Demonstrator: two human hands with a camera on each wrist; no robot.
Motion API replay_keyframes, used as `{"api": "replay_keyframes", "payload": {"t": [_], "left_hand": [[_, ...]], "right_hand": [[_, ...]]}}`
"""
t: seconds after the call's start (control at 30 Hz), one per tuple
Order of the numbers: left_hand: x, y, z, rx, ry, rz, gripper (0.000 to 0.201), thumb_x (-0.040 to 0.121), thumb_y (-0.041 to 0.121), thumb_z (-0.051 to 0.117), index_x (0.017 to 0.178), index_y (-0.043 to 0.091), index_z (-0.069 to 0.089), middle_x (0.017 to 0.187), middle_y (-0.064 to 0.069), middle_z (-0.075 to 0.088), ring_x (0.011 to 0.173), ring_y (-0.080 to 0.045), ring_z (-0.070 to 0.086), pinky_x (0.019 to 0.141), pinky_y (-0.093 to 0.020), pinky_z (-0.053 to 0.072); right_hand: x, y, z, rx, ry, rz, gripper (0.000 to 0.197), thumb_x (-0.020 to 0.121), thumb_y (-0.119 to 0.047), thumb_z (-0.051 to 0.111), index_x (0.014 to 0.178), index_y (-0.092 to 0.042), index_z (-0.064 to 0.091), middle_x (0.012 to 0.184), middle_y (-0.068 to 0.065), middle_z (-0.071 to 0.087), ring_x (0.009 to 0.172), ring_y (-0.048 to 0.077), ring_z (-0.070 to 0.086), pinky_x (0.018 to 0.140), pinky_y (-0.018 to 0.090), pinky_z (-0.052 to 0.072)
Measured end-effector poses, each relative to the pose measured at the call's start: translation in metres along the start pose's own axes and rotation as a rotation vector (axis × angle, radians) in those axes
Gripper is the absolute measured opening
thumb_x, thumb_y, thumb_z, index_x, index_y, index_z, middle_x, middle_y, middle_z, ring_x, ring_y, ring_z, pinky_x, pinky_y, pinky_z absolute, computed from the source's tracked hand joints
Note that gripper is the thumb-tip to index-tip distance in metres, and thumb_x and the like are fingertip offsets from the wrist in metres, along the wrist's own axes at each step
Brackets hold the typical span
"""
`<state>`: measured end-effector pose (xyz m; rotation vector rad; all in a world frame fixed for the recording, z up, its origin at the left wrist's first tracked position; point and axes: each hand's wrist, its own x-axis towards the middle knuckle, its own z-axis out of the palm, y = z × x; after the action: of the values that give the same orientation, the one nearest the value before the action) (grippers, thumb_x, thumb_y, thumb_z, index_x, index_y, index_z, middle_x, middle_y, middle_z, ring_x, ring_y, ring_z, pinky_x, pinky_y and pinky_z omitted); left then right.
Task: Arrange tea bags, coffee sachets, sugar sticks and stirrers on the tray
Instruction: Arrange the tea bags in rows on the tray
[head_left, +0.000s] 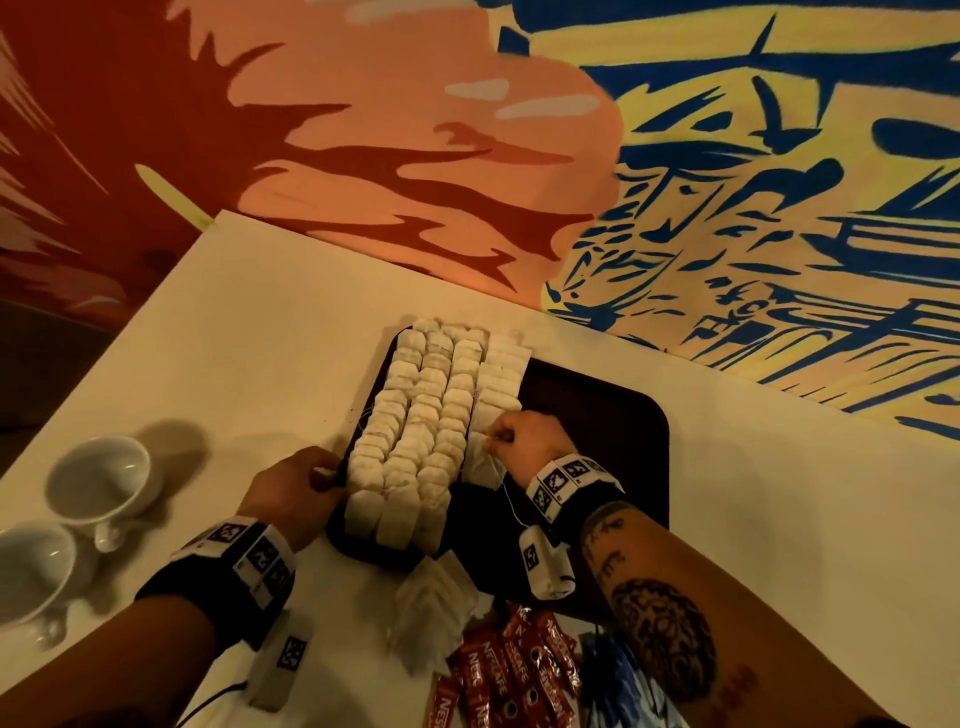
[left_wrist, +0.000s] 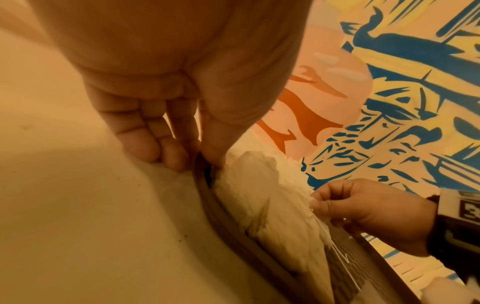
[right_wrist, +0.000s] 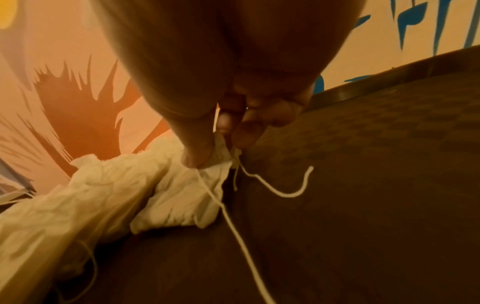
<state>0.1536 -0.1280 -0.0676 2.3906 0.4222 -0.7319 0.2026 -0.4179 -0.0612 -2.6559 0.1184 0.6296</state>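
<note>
A dark brown tray (head_left: 597, 410) lies on the white table, its left part packed with rows of white tea bags (head_left: 426, 415). My left hand (head_left: 317, 475) grips the tray's left rim (left_wrist: 233, 232), thumb inside against the tea bags (left_wrist: 259, 195), fingers (left_wrist: 145, 148) outside on the table. My right hand (head_left: 501, 436) pinches the top of one tea bag (right_wrist: 182, 201) at the near end of the rightmost row; its string (right_wrist: 280, 191) trails over the tray floor (right_wrist: 363, 185). Loose tea bags (head_left: 431, 608), red coffee sachets (head_left: 509, 670) and blue sugar sticks (head_left: 618, 675) lie near the table's front edge.
Two white cups (head_left: 98, 478) (head_left: 36, 566) lie on the table to the left. A painted wall (head_left: 727, 208) runs close behind the table's far edge. The tray's right half shows bare floor.
</note>
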Motion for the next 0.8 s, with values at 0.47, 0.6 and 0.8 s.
{"api": "replay_keyframes", "payload": {"t": [0.47, 0.6, 0.8], "left_hand": [[-0.032, -0.012, 0.007, -0.037, 0.111, -0.018, 0.009, 0.090, 0.024, 0.063, 0.094, 0.021, 0.056, 0.097, -0.004, 0.062, 0.082, -0.021, 0.055, 0.074, -0.032, 0.041], [-0.056, -0.017, 0.014, 0.094, -0.023, 0.094, 0.005, 0.088, 0.026, 0.062, 0.091, 0.027, 0.058, 0.094, 0.002, 0.062, 0.085, -0.018, 0.057, 0.074, -0.029, 0.041], [-0.082, -0.027, 0.034, 0.152, -0.209, 0.239, 0.018, 0.088, 0.033, 0.065, 0.105, 0.029, 0.061, 0.107, 0.005, 0.063, 0.092, -0.012, 0.056, 0.080, -0.023, 0.041]], "right_hand": [[-0.060, -0.014, 0.001, 0.292, 0.224, 0.024, 0.011, 0.089, -0.035, 0.069, 0.092, -0.027, 0.063, 0.098, -0.006, 0.062, 0.091, 0.012, 0.061, 0.078, 0.022, 0.045], [-0.134, -0.029, 0.032, 0.220, -0.107, -0.019, 0.021, 0.087, -0.048, 0.067, 0.100, -0.031, 0.065, 0.100, -0.011, 0.064, 0.091, 0.006, 0.060, 0.079, 0.024, 0.051], [-0.185, -0.045, 0.097, 0.020, -0.119, 0.107, 0.073, 0.075, -0.058, 0.071, 0.136, -0.027, 0.043, 0.129, 0.000, 0.047, 0.117, 0.022, 0.048, 0.100, 0.042, 0.046]]}}
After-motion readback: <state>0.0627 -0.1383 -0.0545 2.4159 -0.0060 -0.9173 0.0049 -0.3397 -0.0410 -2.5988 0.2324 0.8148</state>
